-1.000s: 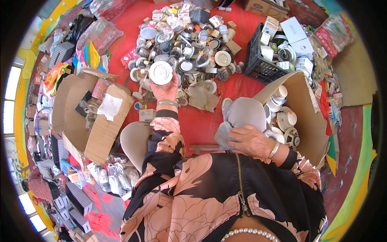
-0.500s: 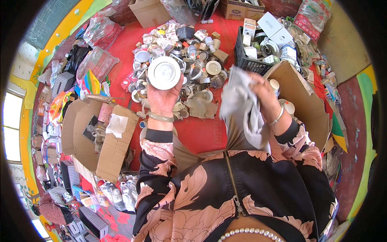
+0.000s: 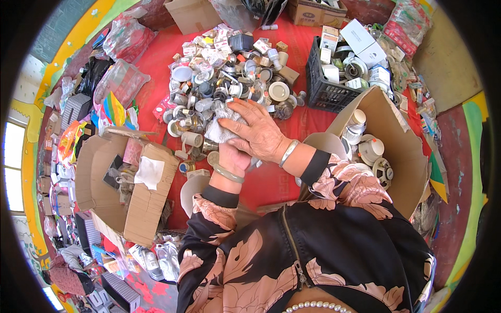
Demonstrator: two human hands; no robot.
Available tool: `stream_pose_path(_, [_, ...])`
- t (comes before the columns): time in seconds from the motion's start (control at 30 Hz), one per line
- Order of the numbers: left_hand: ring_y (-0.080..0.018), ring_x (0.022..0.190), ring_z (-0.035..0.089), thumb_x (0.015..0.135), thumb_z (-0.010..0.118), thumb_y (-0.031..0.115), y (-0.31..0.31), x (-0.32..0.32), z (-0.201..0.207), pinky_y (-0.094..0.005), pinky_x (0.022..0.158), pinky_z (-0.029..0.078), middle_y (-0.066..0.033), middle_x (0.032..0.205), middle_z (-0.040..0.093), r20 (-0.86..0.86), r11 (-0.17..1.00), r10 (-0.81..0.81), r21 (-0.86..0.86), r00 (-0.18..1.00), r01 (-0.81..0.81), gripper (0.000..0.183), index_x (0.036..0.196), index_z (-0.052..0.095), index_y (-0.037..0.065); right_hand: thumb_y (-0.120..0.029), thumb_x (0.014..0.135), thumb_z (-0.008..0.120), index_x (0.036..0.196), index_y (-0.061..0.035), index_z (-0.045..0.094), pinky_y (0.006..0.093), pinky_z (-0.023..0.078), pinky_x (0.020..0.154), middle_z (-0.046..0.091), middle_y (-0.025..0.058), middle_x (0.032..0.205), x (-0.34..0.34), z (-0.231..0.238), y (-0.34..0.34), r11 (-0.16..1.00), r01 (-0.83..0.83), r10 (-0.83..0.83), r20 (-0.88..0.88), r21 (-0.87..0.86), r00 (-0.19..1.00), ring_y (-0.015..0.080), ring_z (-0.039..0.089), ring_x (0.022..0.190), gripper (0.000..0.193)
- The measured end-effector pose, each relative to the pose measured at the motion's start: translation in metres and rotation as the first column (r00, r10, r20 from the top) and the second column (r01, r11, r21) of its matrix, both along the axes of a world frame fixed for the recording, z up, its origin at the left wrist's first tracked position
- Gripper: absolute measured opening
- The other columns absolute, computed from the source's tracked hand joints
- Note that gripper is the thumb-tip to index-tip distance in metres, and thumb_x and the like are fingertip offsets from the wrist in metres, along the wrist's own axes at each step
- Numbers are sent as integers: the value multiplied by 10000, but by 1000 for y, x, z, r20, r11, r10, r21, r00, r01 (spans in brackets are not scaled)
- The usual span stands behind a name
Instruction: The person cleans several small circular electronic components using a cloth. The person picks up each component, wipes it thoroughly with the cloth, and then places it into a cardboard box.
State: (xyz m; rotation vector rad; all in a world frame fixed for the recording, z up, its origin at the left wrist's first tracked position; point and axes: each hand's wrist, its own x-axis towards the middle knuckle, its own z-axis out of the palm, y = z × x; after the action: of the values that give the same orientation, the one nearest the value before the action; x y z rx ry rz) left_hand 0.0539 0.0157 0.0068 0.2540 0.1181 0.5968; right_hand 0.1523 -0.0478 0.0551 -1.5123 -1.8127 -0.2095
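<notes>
- Both hands meet over the near edge of the pile of light fittings (image 3: 229,78), apparently raised above it.
- On the person's right, the right hand (image 3: 259,133) holds a pale cloth (image 3: 215,133), its fingers laid across the top.
- Beneath, the left hand (image 3: 235,158) is mostly covered; whether its fingers are wide or narrow, or close around something, I cannot tell.
- The cloth lies between the two hands, against the right palm and above the left; anything under it is hidden.
- Wiping looks under way, I judge, and unfinished, since the cloth is pressed down.
- Several white round fittings (image 3: 371,148) sit inside the open carton (image 3: 406,161), right of the pile and nearer the person; whether they have been wiped cannot be told.
- Much seems left: the pile is broad and mixed, with loose fittings and small boxes among it.
- Just right of the pile, the black crate (image 3: 332,97) is heaped with boxes and fittings too.
</notes>
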Motion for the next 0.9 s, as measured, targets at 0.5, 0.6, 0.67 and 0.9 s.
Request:
stream_pose_path(0.5, [-230, 1047, 527, 884, 486, 421, 2, 20, 21, -371, 932, 402, -98, 1140, 553, -276, 991, 30, 134, 961, 7, 482, 1194, 465, 53, -269, 912, 420, 931, -7, 534, 399, 444, 592, 601, 188, 798, 44, -10, 4, 905, 289, -420, -756, -311, 502, 335, 572, 655, 287])
stream_pose_path(0.6, [-264, 1069, 517, 890, 432, 420, 15, 20, 11, -445, 926, 408, -102, 1155, 541, -219, 977, 79, 209, 973, -32, 465, 1203, 460, 77, -282, 911, 410, 967, -17, 558, 313, 484, 650, 608, 134, 837, 83, -36, 8, 990, -140, -93, -874, -28, -478, 208, 593, 698, 309])
stream_pose_path(0.67, [-280, 1079, 509, 912, 339, 422, 22, 12, 3, -492, 890, 429, -98, 1161, 530, -295, 794, 248, 608, 923, -19, 456, 1207, 454, 93, -290, 924, 390, 969, -37, 560, 293, 497, 662, 607, 106, 837, 87, -19, -3, 998, -43, 15, -907, 36, -420, 188, 595, 711, 308])
stream_pose_path(0.9, [-262, 1077, 511, 934, 336, 385, 10, 21, 13, -410, 931, 424, -110, 1204, 502, -352, 998, 46, 60, 935, -27, 440, 1236, 428, 79, -208, 862, 532, 1250, -50, 437, 342, 416, 902, 513, 163, 1186, 37, -17, 9, 990, 126, -99, -320, 65, 942, 310, 496, 1091, 430])
